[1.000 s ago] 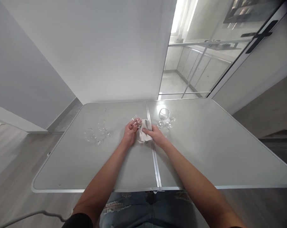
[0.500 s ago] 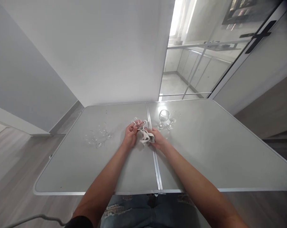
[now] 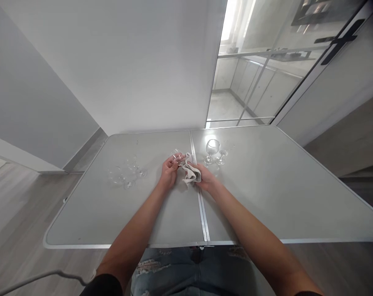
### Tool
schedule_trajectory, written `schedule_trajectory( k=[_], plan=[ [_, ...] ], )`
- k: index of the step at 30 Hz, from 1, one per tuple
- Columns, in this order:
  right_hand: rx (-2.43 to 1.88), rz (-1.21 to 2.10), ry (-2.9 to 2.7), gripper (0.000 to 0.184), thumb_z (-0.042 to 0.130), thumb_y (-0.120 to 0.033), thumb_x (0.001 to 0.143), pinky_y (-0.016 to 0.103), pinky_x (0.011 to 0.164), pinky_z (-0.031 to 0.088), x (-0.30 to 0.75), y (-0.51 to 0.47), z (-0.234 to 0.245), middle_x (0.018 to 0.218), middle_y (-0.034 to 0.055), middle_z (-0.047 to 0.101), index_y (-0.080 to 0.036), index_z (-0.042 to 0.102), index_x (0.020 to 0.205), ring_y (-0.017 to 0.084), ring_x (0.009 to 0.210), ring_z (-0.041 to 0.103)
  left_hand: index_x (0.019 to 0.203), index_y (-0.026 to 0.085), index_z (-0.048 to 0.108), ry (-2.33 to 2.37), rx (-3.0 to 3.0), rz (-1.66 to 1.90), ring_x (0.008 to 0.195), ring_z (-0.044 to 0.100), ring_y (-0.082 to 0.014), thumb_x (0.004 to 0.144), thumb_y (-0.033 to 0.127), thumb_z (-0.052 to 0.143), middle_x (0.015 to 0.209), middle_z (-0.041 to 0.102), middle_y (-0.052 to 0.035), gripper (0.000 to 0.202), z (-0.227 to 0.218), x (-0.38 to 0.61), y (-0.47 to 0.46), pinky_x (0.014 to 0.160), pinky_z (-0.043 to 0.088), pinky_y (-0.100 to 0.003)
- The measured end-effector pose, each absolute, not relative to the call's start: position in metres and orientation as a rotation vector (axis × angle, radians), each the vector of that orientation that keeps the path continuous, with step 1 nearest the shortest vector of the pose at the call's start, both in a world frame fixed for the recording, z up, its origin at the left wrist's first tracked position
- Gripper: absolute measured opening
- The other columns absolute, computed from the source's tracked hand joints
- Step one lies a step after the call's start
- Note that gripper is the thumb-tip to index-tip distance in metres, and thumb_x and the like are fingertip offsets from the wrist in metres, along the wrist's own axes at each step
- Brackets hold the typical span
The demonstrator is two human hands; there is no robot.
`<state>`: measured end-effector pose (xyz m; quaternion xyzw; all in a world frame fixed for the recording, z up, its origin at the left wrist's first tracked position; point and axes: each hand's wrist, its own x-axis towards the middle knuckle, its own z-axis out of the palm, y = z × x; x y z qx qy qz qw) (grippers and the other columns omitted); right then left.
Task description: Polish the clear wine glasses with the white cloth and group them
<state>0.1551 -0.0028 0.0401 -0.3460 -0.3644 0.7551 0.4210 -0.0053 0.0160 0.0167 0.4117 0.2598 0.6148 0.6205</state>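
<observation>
My left hand (image 3: 169,170) is closed around a small clear glass (image 3: 177,157) held above the middle of the grey folding table (image 3: 260,197). My right hand (image 3: 205,176) grips a crumpled pale cloth (image 3: 190,172) pressed against that glass. Both hands meet just left of the table's centre seam. Two stemmed glasses (image 3: 211,150) stand upright just right of my right hand. Several clear glasses (image 3: 126,174) stand in a cluster to the left of my left hand.
A white wall panel rises behind the table's far edge. A glass sliding door (image 3: 266,65) with a black handle stands at the back right. A thin cable (image 3: 35,279) trails at the lower left over the wooden floor.
The cloth has gone from spread flat against the glass to bunched in my right hand, which has turned palm-up. My left hand keeps hold of the glass in the same spot.
</observation>
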Motion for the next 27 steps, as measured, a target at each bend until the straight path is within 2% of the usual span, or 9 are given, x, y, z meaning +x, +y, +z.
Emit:
schedule_trajectory(
  k=[2, 8, 10, 14, 16, 18, 23, 25, 27],
  plan=[
    [-0.920, 1.760, -0.980, 0.039, 0.078, -0.055, 0.075, 0.028, 0.059, 0.045, 0.1547, -0.0038, 0.0388, 0.068, 0.0014, 0.065, -0.018, 0.066, 0.083, 0.014, 0.059, 0.055, 0.119, 0.015, 0.072, 0.595, 0.947, 1.424, 0.112, 0.071, -0.0305, 0.074, 0.049, 0.087, 0.120, 0.075, -0.0162, 0.058, 0.0164, -0.0057, 0.0165, 0.101, 0.051, -0.041],
    [-1.246, 0.902, -1.594, 0.025, 0.074, -0.044, 0.079, 0.029, 0.068, 0.041, 0.1551, -0.0081, 0.0392, 0.074, 0.0029, 0.066, -0.021, 0.068, 0.088, 0.020, 0.073, 0.060, 0.120, 0.017, 0.072, 0.606, 0.971, 1.446, 0.114, 0.070, -0.0294, 0.069, 0.045, 0.091, 0.125, 0.073, -0.0170, 0.062, 0.0166, -0.0073, 0.0176, 0.101, 0.051, -0.038],
    [-1.224, 1.019, -1.525, 0.026, 0.074, -0.045, 0.079, 0.028, 0.066, 0.041, 0.1555, -0.0075, 0.0413, 0.071, 0.0022, 0.064, -0.020, 0.066, 0.084, 0.019, 0.069, 0.058, 0.118, 0.016, 0.072, 0.610, 0.969, 1.447, 0.113, 0.070, -0.0294, 0.071, 0.047, 0.089, 0.122, 0.074, -0.0165, 0.059, 0.0173, -0.0067, 0.0171, 0.100, 0.051, -0.039],
    [-0.961, 1.728, -1.101, 0.038, 0.075, -0.055, 0.078, 0.029, 0.059, 0.044, 0.1571, -0.0043, 0.0433, 0.070, 0.0021, 0.063, -0.018, 0.065, 0.082, 0.015, 0.060, 0.055, 0.117, 0.016, 0.073, 0.615, 0.950, 1.427, 0.113, 0.070, -0.0303, 0.074, 0.050, 0.086, 0.117, 0.076, -0.0153, 0.056, 0.0175, -0.0048, 0.0156, 0.098, 0.052, -0.039],
    [-0.906, 1.860, -1.024, 0.039, 0.077, -0.055, 0.077, 0.029, 0.058, 0.044, 0.1580, -0.0040, 0.0429, 0.070, 0.0020, 0.063, -0.018, 0.064, 0.083, 0.015, 0.059, 0.055, 0.119, 0.016, 0.073, 0.609, 0.955, 1.406, 0.115, 0.070, -0.0308, 0.075, 0.050, 0.086, 0.119, 0.075, -0.0156, 0.058, 0.0173, -0.0045, 0.0151, 0.098, 0.052, -0.039],
    [-1.000, 1.720, -1.127, 0.037, 0.080, -0.051, 0.074, 0.029, 0.060, 0.045, 0.1579, -0.0053, 0.0420, 0.072, 0.0022, 0.065, -0.018, 0.066, 0.085, 0.016, 0.063, 0.057, 0.121, 0.016, 0.072, 0.596, 0.959, 1.397, 0.116, 0.069, -0.0312, 0.076, 0.051, 0.085, 0.121, 0.074, -0.0159, 0.059, 0.0175, -0.0050, 0.0149, 0.100, 0.052, -0.040],
    [-1.258, 0.921, -1.544, 0.026, 0.075, -0.044, 0.077, 0.030, 0.069, 0.042, 0.1545, -0.0085, 0.0407, 0.073, 0.0028, 0.066, -0.020, 0.067, 0.083, 0.020, 0.074, 0.060, 0.124, 0.017, 0.070, 0.604, 0.969, 1.412, 0.117, 0.069, -0.0303, 0.072, 0.046, 0.089, 0.130, 0.070, -0.0177, 0.063, 0.0181, -0.0071, 0.0160, 0.103, 0.050, -0.040],
    [-1.240, 1.007, -1.499, 0.028, 0.074, -0.046, 0.077, 0.029, 0.066, 0.042, 0.1547, -0.0071, 0.0411, 0.071, 0.0025, 0.065, -0.020, 0.067, 0.082, 0.019, 0.071, 0.058, 0.121, 0.016, 0.071, 0.615, 0.967, 1.416, 0.115, 0.070, -0.0301, 0.074, 0.047, 0.088, 0.126, 0.072, -0.0173, 0.059, 0.0175, -0.0068, 0.0165, 0.102, 0.050, -0.040],
    [-1.142, 1.361, -1.332, 0.035, 0.074, -0.053, 0.077, 0.028, 0.062, 0.043, 0.1565, -0.0044, 0.0417, 0.069, 0.0025, 0.064, -0.019, 0.066, 0.082, 0.018, 0.066, 0.057, 0.118, 0.016, 0.073, 0.620, 0.964, 1.410, 0.113, 0.070, -0.0304, 0.076, 0.049, 0.086, 0.119, 0.075, -0.0161, 0.055, 0.0169, -0.0057, 0.0166, 0.100, 0.051, -0.040]
  ],
)
